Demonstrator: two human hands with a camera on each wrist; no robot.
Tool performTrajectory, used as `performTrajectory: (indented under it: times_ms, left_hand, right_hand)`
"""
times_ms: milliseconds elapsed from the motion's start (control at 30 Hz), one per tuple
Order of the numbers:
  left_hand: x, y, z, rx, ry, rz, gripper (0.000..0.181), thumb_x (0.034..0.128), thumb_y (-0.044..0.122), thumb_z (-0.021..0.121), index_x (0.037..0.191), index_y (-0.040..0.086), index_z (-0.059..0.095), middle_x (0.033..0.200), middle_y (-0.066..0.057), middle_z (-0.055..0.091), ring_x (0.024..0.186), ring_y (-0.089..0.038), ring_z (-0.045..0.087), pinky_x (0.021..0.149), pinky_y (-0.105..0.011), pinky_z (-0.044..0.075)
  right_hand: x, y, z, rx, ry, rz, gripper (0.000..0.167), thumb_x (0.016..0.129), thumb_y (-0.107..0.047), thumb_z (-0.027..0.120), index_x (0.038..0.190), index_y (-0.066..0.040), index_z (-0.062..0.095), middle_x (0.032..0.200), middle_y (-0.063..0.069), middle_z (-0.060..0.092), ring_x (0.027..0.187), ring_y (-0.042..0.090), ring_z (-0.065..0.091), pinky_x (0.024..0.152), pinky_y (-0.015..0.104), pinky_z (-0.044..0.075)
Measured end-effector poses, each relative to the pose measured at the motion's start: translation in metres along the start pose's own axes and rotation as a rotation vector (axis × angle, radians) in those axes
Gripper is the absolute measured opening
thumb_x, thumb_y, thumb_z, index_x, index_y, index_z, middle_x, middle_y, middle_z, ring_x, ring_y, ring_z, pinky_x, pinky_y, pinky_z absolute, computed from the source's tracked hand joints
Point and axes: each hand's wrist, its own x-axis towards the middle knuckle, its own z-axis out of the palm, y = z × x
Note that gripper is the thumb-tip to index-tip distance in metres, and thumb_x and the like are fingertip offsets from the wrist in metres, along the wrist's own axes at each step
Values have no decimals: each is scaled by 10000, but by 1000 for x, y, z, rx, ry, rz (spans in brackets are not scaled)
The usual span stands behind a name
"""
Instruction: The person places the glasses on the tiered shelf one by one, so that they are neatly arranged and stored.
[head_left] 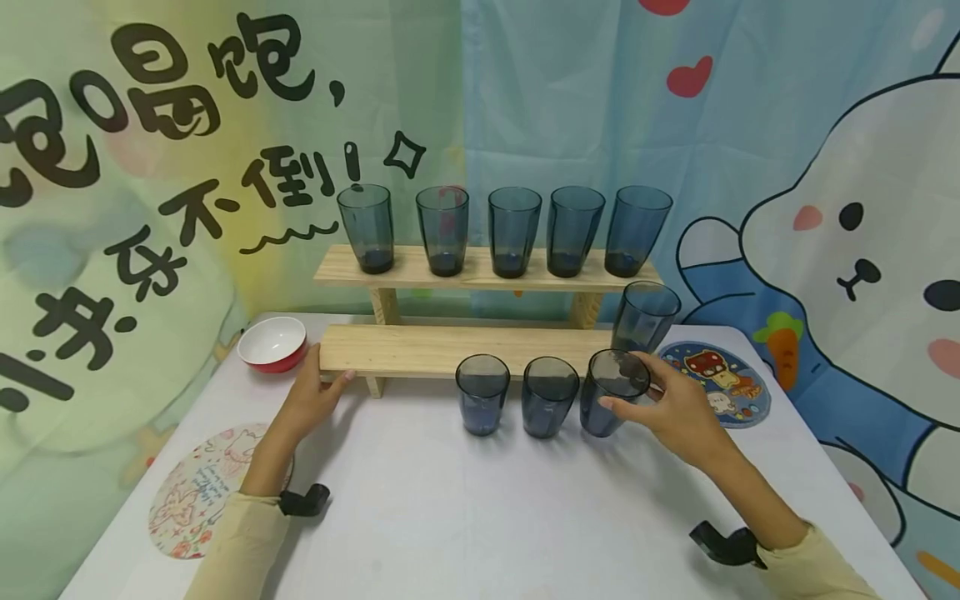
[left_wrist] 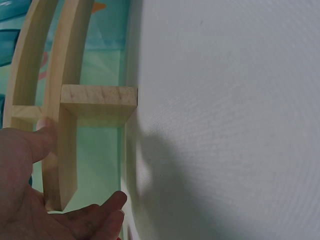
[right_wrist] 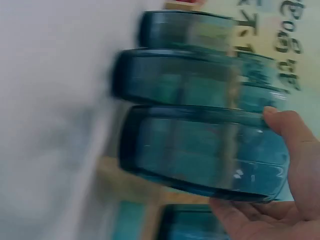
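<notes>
My right hand holds a blue-tinted drinking glass near its rim, thumb on one side and fingers on the other. In the right wrist view this glass is nearest, with the thumb at its rim; whether its base touches the table cannot be told. Two matching glasses stand in line to its left, before a two-tier wooden rack. My left hand grips the left end of the rack's lower board. The left wrist view shows the thumb against that board and fingers around its end.
Several like glasses line the upper board. Another glass is at the lower board's right end. A red-and-white bowl sits left of the rack. Round patterned mats lie at right and front left.
</notes>
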Motion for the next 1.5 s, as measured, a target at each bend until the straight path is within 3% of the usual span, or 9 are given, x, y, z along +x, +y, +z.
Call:
performTrajectory:
  times_ms: [167,233,333,467,667,833,933,1167,1500]
  left_hand:
    - [1,-1,0,2,2,1,708,1088,128,587,1591,-124,158,1591,-388,291,1496,-526,325,1170,-680,368]
    - [1,-1,0,2,-1,4,713,1089,131,586,1594,-125,153,1591,-387,292,1492,-526,332,1160,-681,380]
    - [1,-1,1,7,-5,2,722,1089,136,587,1598,-125,147,1591,-387,293,1489,-527,336,1149,-678,393]
    - [1,-2,1,12,-4,-3,719,1088,136,588,1596,-123,150,1591,-384,294,1495,-526,329,1156,-676,385]
    - [0,-1,0,19,-10,-24,744,1092,160,587,1609,-112,126,1595,-387,287,1495,-535,331,1144,-673,406]
    - [0,-2,1,20,-11,-21,726,1095,154,578,1602,-120,135,1590,-395,289,1491,-541,332,1144,-676,405]
    - [1,-2,2,16,-7,-7,709,1092,139,581,1593,-125,155,1583,-396,301,1485,-542,339,1140,-680,406]
    - [2,-1,3,15,-6,-3,719,1087,140,591,1594,-118,151,1600,-384,288,1507,-532,310,1182,-677,356]
    - [0,0,1,9,-8,-9,730,1085,148,602,1590,-124,149,1598,-388,285,1506,-533,310,1168,-687,368]
  right_hand:
    - [-2,-27,-26,-58,-1,-24,899,915,-463,827,1576,-2,429,1429,246,592,1298,436,611,1052,509,543]
    - [0,-37,-37,-81,7,-32,883,913,-469,827,1574,-26,443,1352,229,620,1199,404,633,953,431,609]
    - [7,-53,-50,-75,9,-31,920,913,-482,822,1605,-43,403,1404,243,584,1255,442,631,954,399,615]
    - [24,-70,-56,-56,20,-30,964,908,-531,808,1628,-64,370,1478,248,542,1317,466,598,1024,542,567]
    - [62,-71,-41,-32,32,-63,936,918,-532,797,1612,-52,394,1480,227,532,1353,439,557,1033,608,531]
    - [86,-67,-22,-40,20,-41,999,913,-556,791,1635,-31,340,1510,240,516,1367,433,529,1046,607,508]
    - [95,-64,-11,-31,20,-56,937,913,-556,792,1599,-45,409,1449,219,570,1310,407,573,993,571,532]
    - [104,-57,7,-8,42,-91,656,929,-529,787,1331,-55,578,1115,130,622,959,284,598,781,413,486]
    - [108,-51,12,9,26,-41,950,918,-540,793,1618,-47,383,1347,195,619,1161,352,622,953,521,544]
